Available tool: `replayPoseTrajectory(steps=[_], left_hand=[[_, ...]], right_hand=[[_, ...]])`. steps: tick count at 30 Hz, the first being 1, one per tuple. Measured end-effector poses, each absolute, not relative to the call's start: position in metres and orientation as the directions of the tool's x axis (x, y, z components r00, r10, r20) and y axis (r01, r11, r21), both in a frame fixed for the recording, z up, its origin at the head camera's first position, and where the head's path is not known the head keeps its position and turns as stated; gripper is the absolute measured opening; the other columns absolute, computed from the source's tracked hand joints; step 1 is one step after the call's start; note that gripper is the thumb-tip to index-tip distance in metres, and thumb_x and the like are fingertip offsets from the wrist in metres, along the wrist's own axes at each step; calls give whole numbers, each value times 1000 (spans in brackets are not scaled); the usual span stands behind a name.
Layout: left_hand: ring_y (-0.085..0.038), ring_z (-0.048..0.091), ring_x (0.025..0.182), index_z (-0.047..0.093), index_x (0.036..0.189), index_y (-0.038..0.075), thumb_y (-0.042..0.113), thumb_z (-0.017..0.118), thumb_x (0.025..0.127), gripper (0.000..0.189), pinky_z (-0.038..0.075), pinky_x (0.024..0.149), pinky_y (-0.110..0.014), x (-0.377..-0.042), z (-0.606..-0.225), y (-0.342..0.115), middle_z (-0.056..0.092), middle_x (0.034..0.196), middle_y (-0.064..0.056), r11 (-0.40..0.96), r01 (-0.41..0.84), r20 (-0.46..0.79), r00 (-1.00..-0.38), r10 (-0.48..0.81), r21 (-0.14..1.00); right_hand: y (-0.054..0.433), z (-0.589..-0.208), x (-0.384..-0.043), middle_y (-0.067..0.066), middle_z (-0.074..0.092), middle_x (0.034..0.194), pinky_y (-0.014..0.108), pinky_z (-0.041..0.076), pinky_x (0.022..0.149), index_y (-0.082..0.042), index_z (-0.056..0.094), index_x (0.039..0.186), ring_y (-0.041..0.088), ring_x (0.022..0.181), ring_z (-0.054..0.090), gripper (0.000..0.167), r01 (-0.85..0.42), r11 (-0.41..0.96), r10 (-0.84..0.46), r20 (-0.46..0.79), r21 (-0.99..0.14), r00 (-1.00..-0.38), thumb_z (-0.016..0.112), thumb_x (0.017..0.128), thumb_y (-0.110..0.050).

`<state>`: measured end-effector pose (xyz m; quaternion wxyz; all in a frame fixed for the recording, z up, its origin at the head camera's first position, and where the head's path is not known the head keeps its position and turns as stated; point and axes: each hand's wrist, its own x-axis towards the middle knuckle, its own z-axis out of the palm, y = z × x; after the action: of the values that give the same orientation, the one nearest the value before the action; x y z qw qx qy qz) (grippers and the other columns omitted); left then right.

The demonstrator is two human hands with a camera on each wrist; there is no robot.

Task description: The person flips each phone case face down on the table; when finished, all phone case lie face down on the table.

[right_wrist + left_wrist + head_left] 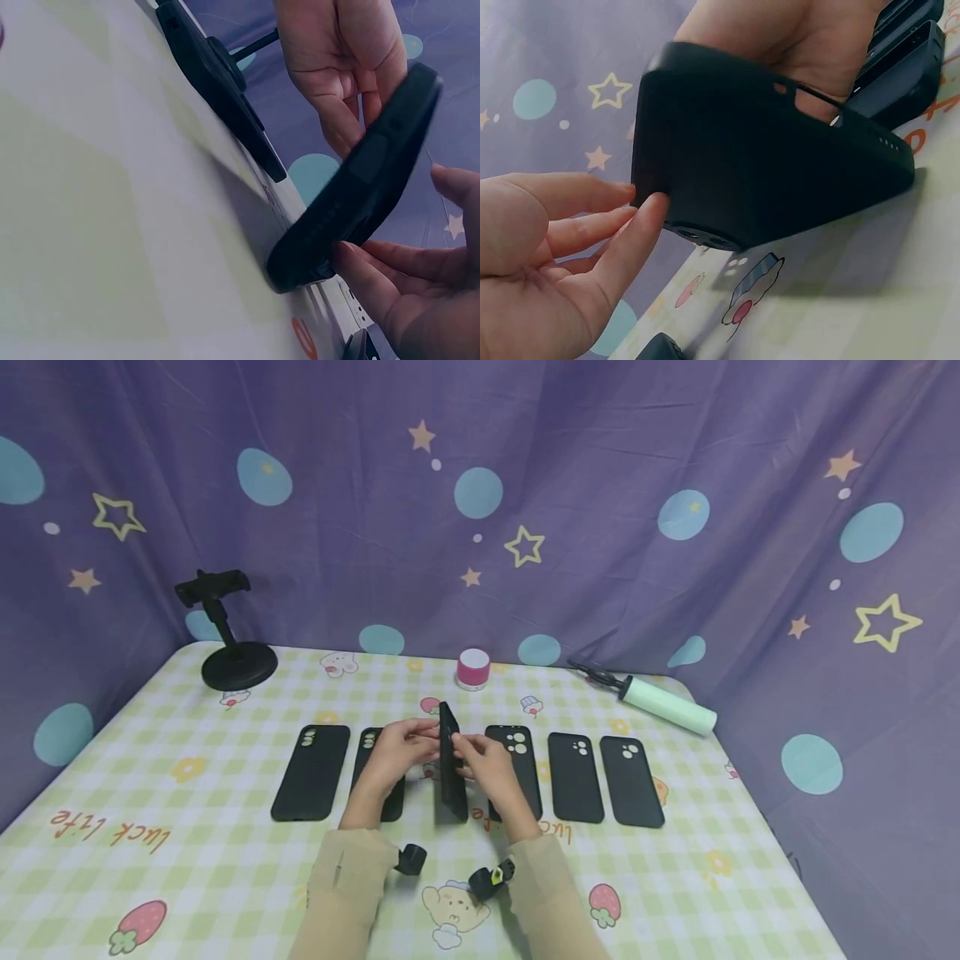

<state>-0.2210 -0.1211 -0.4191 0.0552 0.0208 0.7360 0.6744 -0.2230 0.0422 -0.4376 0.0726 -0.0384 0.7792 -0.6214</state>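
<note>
A black phone case point(452, 781) stands tilted up on its long edge at the table's middle, between both hands. My left hand point(395, 753) pinches its far end; in the left wrist view the thumb and fingers meet at the corner by the round camera cutouts. From the other side my right hand point(487, 766) holds it, thumb against the case in the right wrist view and one finger lifted off. A port cutout and small speaker holes show along its short end point(330, 202). Left of it, another case point(393, 806) is partly hidden by my left hand and wrist.
More black cases lie in the row: one at far left point(311, 774), others to the right point(576, 777). Behind them stand a black phone stand point(238, 666), a small pink-and-white round object point(473, 670) and a pale green hand pump point(666, 704). A purple curtain point(585, 585) closes the back.
</note>
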Motion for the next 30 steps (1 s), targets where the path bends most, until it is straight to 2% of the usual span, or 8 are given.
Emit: replayPoseTrajectory(steps=[13, 18, 24, 27, 30], left_hand=[[-5, 66, 84, 50, 134, -10, -2, 57, 91, 44, 59, 81, -26, -223, -421, -118, 59, 116, -25, 106, -71, -86, -986, 143, 992], [-7, 66, 85, 51, 132, -11, -1, 59, 91, 43, 59, 82, -29, -223, -422, -117, 60, 117, -25, 156, -75, -97, -985, 143, 985], [-18, 70, 89, 53, 130, -10, 4, 62, 92, 42, 60, 79, -33, -224, -424, -115, 62, 117, -27, 238, -62, -99, -984, 147, 969], [-26, 70, 92, 53, 130, -10, 4, 62, 92, 42, 60, 77, -35, -223, -425, -115, 63, 115, -26, 273, -69, -111, -984, 142, 959], [-27, 70, 89, 54, 128, -11, 4, 62, 91, 41, 60, 74, -33, -223, -427, -115, 64, 110, -25, 328, -79, -127, -984, 128, 941]], right_hand=[[43, -438, -223, 18, 65, 120, 32, 59, 83, -1, 61, 126, 28, 108, 66, 49, 46, 235, -157, -84, -971, -984, 58, 95, -39], [44, -439, -223, 20, 63, 124, 34, 58, 85, 2, 58, 128, 30, 113, 64, 49, 63, 176, -181, -95, -982, -979, 57, 97, -36], [45, -438, -224, 21, 60, 129, 36, 57, 89, 3, 55, 131, 31, 118, 60, 52, 121, 108, -195, -140, -987, -971, 56, 96, -35], [47, -438, -225, 22, 59, 130, 37, 56, 92, 4, 54, 132, 29, 116, 61, 52, 153, 76, -198, -166, -985, -966, 55, 96, -33], [49, -438, -226, 24, 58, 130, 40, 55, 94, 6, 51, 134, 24, 111, 63, 51, 176, 36, -214, -180, -984, -960, 55, 96, -29]])
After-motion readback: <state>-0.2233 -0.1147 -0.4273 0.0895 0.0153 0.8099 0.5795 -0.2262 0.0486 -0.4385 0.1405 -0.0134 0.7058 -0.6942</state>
